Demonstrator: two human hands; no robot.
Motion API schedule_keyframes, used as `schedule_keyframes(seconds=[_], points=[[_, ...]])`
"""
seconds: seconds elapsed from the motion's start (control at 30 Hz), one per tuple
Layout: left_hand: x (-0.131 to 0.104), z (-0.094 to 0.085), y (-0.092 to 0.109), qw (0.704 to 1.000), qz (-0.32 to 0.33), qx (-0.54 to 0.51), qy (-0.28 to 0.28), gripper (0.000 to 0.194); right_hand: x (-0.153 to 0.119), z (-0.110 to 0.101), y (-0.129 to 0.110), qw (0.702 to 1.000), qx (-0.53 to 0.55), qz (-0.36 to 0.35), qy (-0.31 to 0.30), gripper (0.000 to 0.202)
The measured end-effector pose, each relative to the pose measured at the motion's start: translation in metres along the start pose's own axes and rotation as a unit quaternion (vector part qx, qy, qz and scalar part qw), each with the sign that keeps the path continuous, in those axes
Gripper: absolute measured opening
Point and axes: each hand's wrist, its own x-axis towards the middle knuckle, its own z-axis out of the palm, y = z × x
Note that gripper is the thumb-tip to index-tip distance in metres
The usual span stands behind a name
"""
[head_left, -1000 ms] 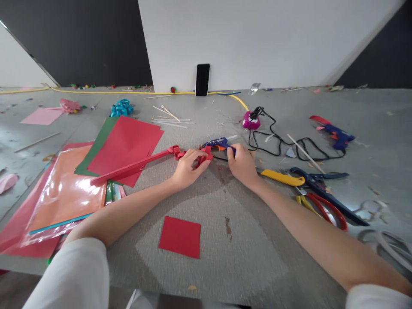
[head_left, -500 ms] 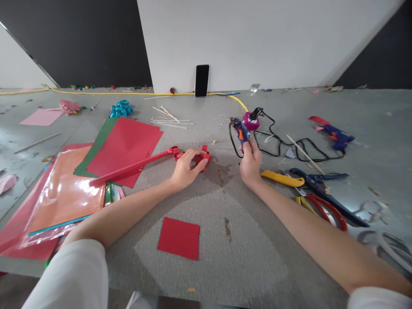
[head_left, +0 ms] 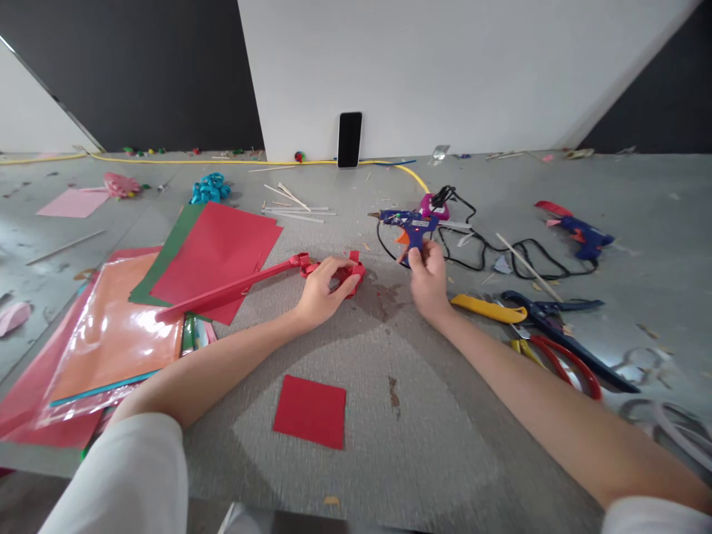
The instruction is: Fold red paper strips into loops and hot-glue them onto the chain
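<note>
My left hand (head_left: 325,293) is closed around the looped end of a red paper craft piece (head_left: 354,273). The piece's long red stem (head_left: 233,287) runs left across the coloured sheets. In my right hand (head_left: 430,280) is a blue hot glue gun (head_left: 414,225), gripped by its handle, with the nozzle pointing left and an orange trigger in front of my fingers. A clear glue stick sticks out of its rear. Nearer to me, a small red paper rectangle (head_left: 310,411) lies flat on the table, touched by neither hand.
Red sheets (head_left: 222,245) and a plastic packet of orange paper (head_left: 122,319) lie left. A phone (head_left: 349,140) leans on the wall. At right are a yellow cutter (head_left: 489,308), red-handled scissors (head_left: 561,363), a second glue gun (head_left: 581,236) and black cord (head_left: 478,263). Thin sticks (head_left: 292,204) lie behind.
My right hand has turned the glue gun from pointing away from me to pointing left, side-on to my view. My left hand and the red paper piece have stayed in place.
</note>
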Motion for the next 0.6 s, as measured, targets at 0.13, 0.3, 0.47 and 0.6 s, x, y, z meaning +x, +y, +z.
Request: schedule_keyframes(seconds=[0.13, 0.3, 0.47, 0.6], points=[[0.000, 0.000, 0.000, 1.000, -0.002, 0.005, -0.001, 0.021, 0.000, 0.002, -0.005, 0.999, 0.042, 0.029, -0.001, 0.039], [0.000, 0.000, 0.000, 1.000, 0.007, 0.003, -0.002, 0.020, -0.001, -0.001, -0.020, 0.995, -0.068, 0.024, 0.073, 0.043], [0.000, 0.001, -0.001, 1.000, 0.011, 0.001, 0.005, 0.021, -0.002, -0.004, -0.026, 0.988, -0.130, 0.028, 0.083, 0.042], [0.000, 0.001, -0.001, 1.000, 0.011, 0.006, 0.007, 0.021, -0.006, -0.002, -0.021, 0.991, -0.116, 0.029, 0.053, 0.035]])
